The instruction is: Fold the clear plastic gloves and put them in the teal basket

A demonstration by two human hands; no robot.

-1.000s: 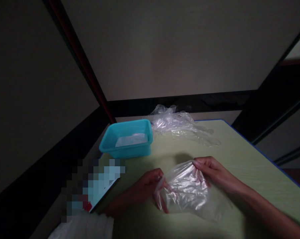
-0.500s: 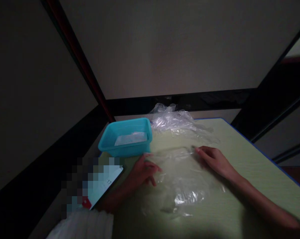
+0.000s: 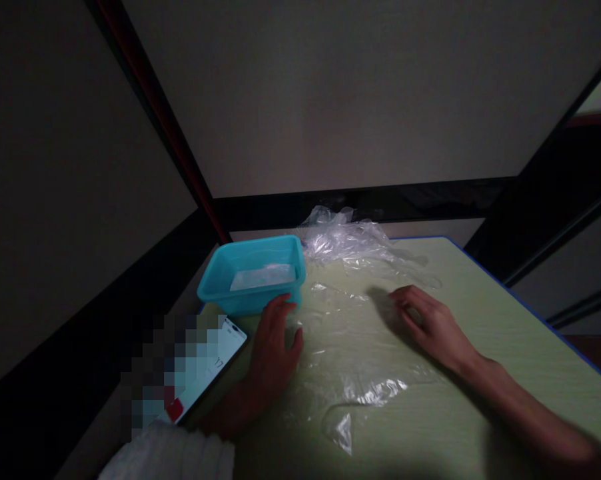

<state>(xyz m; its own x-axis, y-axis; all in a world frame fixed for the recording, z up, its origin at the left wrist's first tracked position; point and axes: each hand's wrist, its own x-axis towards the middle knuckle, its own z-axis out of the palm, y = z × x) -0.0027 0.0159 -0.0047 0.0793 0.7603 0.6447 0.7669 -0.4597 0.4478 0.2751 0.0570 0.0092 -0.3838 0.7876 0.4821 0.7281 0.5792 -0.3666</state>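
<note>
A clear plastic bag [image 3: 353, 347] lies spread flat on the pale green table [image 3: 480, 373] between my hands. My left hand [image 3: 273, 343] rests on the bag's left edge with its fingers stretched out flat, its fingertips close to the turquoise tub [image 3: 253, 275]. My right hand [image 3: 430, 323] presses on the bag's right edge, fingers extended and slightly curled. Neither hand holds anything.
The turquoise tub holds a folded clear plastic piece [image 3: 263, 275]. A heap of crumpled clear bags [image 3: 353, 243] lies at the table's far edge. A phone [image 3: 208, 373] lies at the left by my wrist. A dark bed frame [image 3: 360, 200] runs behind the table.
One second ago both hands held the bag up, bunched. They have since laid it down, spread it outward and now press it flat.
</note>
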